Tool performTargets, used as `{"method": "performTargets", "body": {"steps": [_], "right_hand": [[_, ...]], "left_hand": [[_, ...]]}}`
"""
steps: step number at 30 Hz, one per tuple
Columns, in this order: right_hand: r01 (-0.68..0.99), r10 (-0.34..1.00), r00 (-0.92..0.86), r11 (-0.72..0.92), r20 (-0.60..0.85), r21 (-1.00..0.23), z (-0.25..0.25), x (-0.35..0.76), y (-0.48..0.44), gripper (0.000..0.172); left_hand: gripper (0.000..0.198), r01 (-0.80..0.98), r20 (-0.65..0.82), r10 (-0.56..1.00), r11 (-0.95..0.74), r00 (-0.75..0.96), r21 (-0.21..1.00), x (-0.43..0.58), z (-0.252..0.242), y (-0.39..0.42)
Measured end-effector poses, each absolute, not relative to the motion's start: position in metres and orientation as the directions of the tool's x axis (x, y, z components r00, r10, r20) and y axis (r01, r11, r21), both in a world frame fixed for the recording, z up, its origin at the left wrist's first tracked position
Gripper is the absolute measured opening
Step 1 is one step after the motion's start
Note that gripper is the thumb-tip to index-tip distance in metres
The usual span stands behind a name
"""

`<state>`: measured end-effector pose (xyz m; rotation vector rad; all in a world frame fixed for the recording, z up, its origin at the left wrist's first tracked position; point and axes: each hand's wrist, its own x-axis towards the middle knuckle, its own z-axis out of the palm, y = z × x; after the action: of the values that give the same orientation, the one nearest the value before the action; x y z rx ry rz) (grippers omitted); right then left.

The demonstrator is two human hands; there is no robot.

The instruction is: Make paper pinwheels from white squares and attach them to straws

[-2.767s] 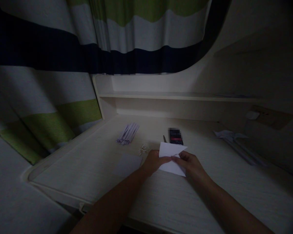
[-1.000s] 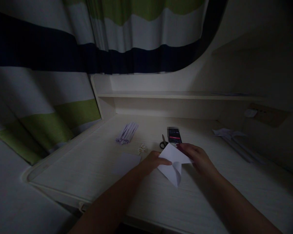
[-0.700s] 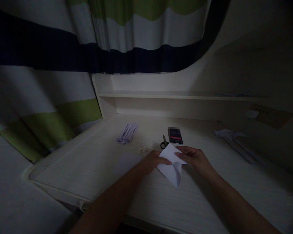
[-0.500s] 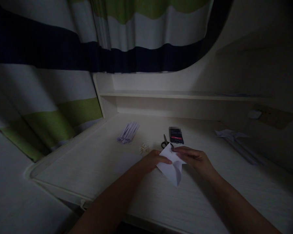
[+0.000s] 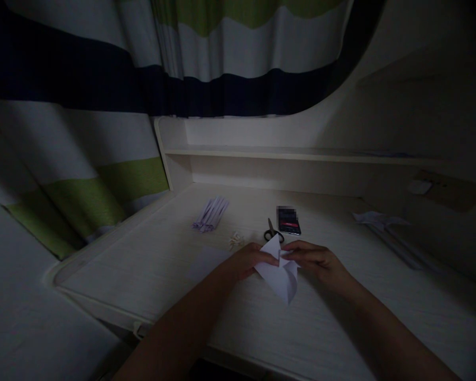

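Note:
A folded white paper (image 5: 276, 279) with pointed corners is held above the desk between both hands. My left hand (image 5: 250, 260) grips its left side, the thumb lying across the front. On the right, my right hand (image 5: 315, 258) has its fingers closed on the paper near the middle, where a fold stands up. Just beyond the paper's top corner lie dark-handled scissors (image 5: 273, 233), partly covered by it. Small pale pieces (image 5: 236, 239) are piled beyond my left hand. A flat white sheet (image 5: 208, 262) lies beside my left forearm.
A bundle of rolled paper sticks (image 5: 211, 214) lies at the back left of the desk (image 5: 135, 275). The phone (image 5: 289, 220) is behind the scissors. At the right is a paper pinwheel shape with sticks (image 5: 381, 219). A shelf (image 5: 262, 152) spans the back, below the curtain (image 5: 241, 90).
My right fingers have shifted slightly inward on the paper, and a fold near its middle now stands up more. The whole view has moved slightly.

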<state>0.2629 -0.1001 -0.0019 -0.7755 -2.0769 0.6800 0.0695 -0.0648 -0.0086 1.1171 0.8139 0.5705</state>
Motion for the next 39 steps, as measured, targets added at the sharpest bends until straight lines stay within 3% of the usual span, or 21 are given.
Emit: {"method": "performTargets", "body": {"steps": [13,22,39], "right_hand": [[0.356,0.729,-0.484,0.669,0.483,-0.653,-0.0010,0.2588,-0.1034,0.025],[0.315,0.728,-0.486,0.661,0.483,-0.681,0.0002,0.2561,-0.1059,0.025],[0.391,0.680,-0.499,0.730,0.537,-0.561,-0.0010,0.2552,-0.1051,0.029]], "left_hand": [[0.021,-0.007,-0.278,0.750,0.353,0.600,0.936,0.0690,-0.0075,-0.0649],[0.021,-0.031,-0.259,0.747,0.350,0.613,0.936,0.0690,-0.0060,-0.0659],[0.022,-0.084,-0.249,0.782,0.358,0.571,0.930,0.0713,-0.0090,-0.0659]]}}
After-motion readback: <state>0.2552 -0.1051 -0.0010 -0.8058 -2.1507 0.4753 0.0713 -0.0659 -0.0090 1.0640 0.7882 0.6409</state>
